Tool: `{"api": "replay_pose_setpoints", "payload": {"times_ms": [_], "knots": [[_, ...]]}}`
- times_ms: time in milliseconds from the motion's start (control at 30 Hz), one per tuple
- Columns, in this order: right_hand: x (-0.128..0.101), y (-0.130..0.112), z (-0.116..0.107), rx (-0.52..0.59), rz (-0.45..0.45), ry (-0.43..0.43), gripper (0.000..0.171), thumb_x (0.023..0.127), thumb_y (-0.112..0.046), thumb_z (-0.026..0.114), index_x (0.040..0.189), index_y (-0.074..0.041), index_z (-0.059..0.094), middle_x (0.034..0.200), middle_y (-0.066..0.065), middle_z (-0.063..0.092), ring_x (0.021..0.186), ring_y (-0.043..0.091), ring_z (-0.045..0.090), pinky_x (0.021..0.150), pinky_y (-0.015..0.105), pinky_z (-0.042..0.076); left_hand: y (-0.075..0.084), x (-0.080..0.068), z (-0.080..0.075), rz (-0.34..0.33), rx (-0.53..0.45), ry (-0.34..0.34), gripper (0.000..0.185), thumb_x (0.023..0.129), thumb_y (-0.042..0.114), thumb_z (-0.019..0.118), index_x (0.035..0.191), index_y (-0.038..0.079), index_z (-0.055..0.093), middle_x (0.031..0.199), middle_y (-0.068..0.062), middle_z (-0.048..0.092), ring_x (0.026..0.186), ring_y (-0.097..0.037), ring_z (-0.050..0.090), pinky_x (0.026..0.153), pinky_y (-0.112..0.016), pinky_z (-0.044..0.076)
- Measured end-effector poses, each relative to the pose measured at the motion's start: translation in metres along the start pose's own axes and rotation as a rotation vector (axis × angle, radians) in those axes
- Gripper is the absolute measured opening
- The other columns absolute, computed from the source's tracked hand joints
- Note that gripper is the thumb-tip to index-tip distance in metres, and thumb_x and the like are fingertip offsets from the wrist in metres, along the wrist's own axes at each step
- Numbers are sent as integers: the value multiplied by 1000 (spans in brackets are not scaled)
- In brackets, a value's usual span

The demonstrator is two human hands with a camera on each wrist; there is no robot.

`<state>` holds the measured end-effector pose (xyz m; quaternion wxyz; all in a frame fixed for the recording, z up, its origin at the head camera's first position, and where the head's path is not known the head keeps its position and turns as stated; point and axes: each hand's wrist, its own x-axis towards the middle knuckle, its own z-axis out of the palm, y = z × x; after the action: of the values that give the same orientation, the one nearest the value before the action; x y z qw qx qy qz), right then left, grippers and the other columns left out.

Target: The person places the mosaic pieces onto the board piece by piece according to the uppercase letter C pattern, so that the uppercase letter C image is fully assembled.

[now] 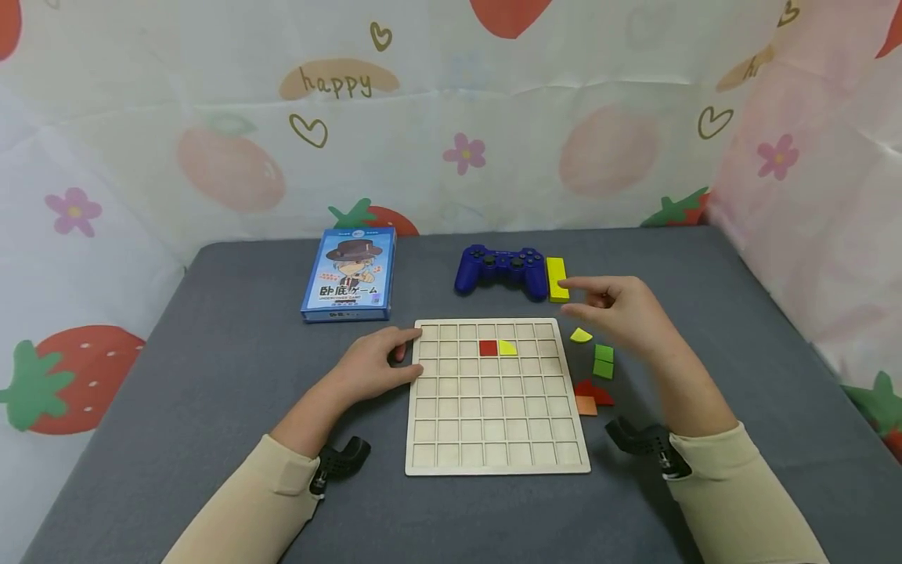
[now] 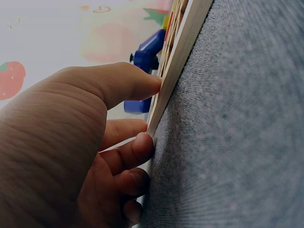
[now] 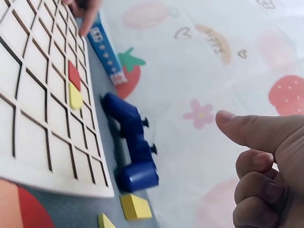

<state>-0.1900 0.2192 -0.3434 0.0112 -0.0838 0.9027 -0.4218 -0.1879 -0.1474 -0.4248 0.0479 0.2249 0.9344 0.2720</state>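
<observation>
A pale wooden grid board [image 1: 468, 431] lies on the grey table. In one of its upper rows a red square piece [image 1: 488, 348] sits beside a yellow piece with a curved edge [image 1: 507, 348]. My left hand [image 1: 373, 362] touches the board's left edge, index finger near the far corner and thumb lower down. Beyond the far right corner hovers my right hand [image 1: 623, 313], thumb and index finger apart with nothing between them, the other fingers curled. Its index fingertip overlaps a long yellow block [image 1: 556, 270] in the head view.
Right of the board lie a small yellow piece [image 1: 581, 335], green squares [image 1: 604, 367], a red piece [image 1: 599, 393] and an orange piece [image 1: 586, 406]. A blue game controller [image 1: 500, 270] touches or nearly meets the yellow block. At the back left lies a blue game box [image 1: 348, 274].
</observation>
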Motion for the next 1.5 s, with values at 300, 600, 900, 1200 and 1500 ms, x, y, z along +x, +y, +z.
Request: {"api": "replay_pose_setpoints", "payload": {"times_ms": [300, 600, 900, 1200, 1500], "knots": [[2, 14, -15, -25, 70, -16, 39, 84, -34, 71, 120, -20, 66, 65, 5, 38, 55, 20, 34, 50, 34, 30, 0, 0, 0, -2, 7, -4, 54, 84, 37, 68, 132, 15, 56, 79, 0, 46, 66, -13, 41, 63, -32, 33], [13, 47, -13, -96, 145, -65, 38, 89, -26, 67, 124, -13, 63, 66, 5, 41, 53, 19, 35, 49, 32, 31, -2, 1, 1, 3, 12, 2, 53, 84, 38, 67, 131, 16, 56, 79, 1, 46, 66, -13, 41, 63, -32, 33], [20, 74, -4, -197, 148, -108, 33, 88, -19, 66, 120, -11, 65, 67, 5, 45, 56, 20, 39, 53, 33, 34, -1, 1, 1, 6, 14, 1, 53, 84, 39, 67, 132, 16, 56, 79, 2, 46, 66, -13, 41, 62, -31, 33], [22, 80, 1, -212, 141, -195, 45, 83, -24, 73, 124, -9, 62, 72, 5, 43, 64, 22, 41, 57, 33, 32, 0, 1, -1, 25, 14, 5, 54, 84, 37, 68, 132, 15, 56, 79, 1, 46, 64, -13, 40, 61, -31, 32], [24, 74, 12, -199, 96, -289, 54, 78, -29, 77, 125, -9, 59, 72, 4, 45, 61, 20, 41, 57, 32, 32, -1, 0, 1, 16, 15, 9, 53, 84, 38, 68, 130, 16, 57, 79, 2, 46, 65, -13, 40, 61, -31, 32]]}}
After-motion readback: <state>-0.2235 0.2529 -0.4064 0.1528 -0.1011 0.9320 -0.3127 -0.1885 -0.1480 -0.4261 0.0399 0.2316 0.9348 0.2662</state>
